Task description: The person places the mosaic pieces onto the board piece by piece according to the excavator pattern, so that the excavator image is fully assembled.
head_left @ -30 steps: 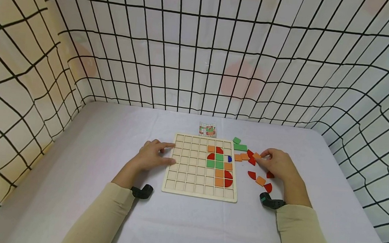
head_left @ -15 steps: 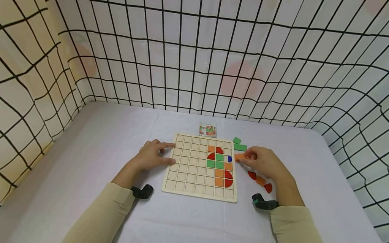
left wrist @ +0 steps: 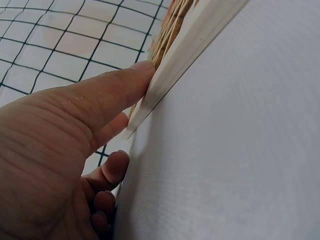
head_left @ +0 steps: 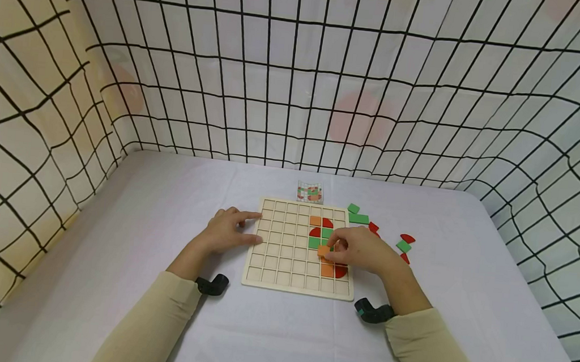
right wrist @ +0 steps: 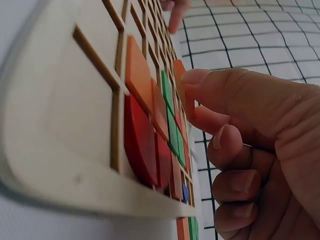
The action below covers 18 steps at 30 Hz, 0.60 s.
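Observation:
A pale wooden grid board (head_left: 272, 279) lies flat on the white cloth. Thumb and index finger of my left hand (head_left: 221, 233) stretch out and touch its left edge; the left wrist view has the thumb tip on the wooden rim (left wrist: 172, 75). Between thumb and index finger, my right hand (head_left: 361, 248) pinches an orange square tile (head_left: 323, 250), tilted above the board in the right wrist view. Orange, green and red tiles fill cells on the board's right side, among them a red quarter-round tile (head_left: 341, 272). The right hand covers part of them.
Beyond the board stands a small patterned card (head_left: 309, 192). Right of the board lie a green rectangle tile (head_left: 358, 219), a green square tile (head_left: 403, 246) and red pieces (head_left: 407, 238). A black grid net (head_left: 292, 90) over white cloth encloses the table.
My right hand has moved left from the loose tiles to over the board, bringing an orange square tile. Red and green pieces at the right are uncovered. The left hand has stayed put.

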Each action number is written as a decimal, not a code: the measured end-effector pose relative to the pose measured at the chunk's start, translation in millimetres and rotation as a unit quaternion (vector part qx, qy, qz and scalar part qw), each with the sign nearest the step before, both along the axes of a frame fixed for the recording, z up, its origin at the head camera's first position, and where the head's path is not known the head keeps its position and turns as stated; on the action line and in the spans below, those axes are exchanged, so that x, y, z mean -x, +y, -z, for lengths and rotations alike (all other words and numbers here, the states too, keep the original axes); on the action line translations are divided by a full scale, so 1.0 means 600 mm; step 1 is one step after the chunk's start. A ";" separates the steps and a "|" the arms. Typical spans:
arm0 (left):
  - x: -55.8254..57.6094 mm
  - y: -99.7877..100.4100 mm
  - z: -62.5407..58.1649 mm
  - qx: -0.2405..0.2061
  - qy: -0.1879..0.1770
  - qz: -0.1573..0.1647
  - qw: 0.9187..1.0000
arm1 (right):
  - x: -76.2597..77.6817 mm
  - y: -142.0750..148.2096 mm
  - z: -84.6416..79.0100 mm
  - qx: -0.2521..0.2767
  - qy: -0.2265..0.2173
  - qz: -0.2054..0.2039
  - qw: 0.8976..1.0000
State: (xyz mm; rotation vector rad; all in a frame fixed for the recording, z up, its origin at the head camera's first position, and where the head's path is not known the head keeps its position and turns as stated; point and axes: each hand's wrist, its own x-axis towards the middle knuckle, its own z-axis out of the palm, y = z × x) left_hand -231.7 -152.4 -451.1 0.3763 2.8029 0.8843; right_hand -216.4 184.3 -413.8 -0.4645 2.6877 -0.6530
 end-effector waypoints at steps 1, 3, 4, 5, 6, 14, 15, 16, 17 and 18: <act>0.000 0.000 0.000 0.000 -0.001 -0.001 1.000 | -0.002 -0.006 0.000 -0.001 -0.003 -0.004 1.000; 0.000 0.000 0.000 -0.001 0.000 0.000 1.000 | -0.007 -0.015 0.001 -0.003 -0.004 -0.015 1.000; -0.001 0.000 0.000 -0.002 0.000 0.000 1.000 | -0.009 -0.020 0.002 -0.005 -0.005 -0.018 1.000; -0.001 0.000 0.000 -0.002 0.001 0.000 1.000 | -0.011 -0.024 0.003 -0.003 -0.005 -0.021 1.000; -0.002 -0.001 0.000 -0.003 0.002 0.001 1.000 | -0.013 -0.027 0.004 -0.001 -0.005 -0.026 1.000; -0.003 0.001 -0.002 -0.002 0.002 0.003 1.000 | -0.014 -0.038 0.011 -0.015 -0.010 -0.022 1.000; -0.003 0.000 -0.002 -0.001 0.002 0.003 1.000 | -0.014 -0.038 0.011 -0.019 -0.008 -0.018 1.000; -0.003 0.000 -0.002 -0.001 0.002 0.004 1.000 | -0.014 -0.038 0.012 -0.022 -0.005 -0.016 1.000; -0.002 0.000 -0.001 -0.001 0.003 0.004 1.000 | -0.013 -0.038 0.013 -0.024 -0.001 -0.016 1.000; -0.002 0.000 -0.001 0.000 0.003 0.004 1.000 | -0.013 -0.038 0.013 -0.026 0.002 -0.016 1.000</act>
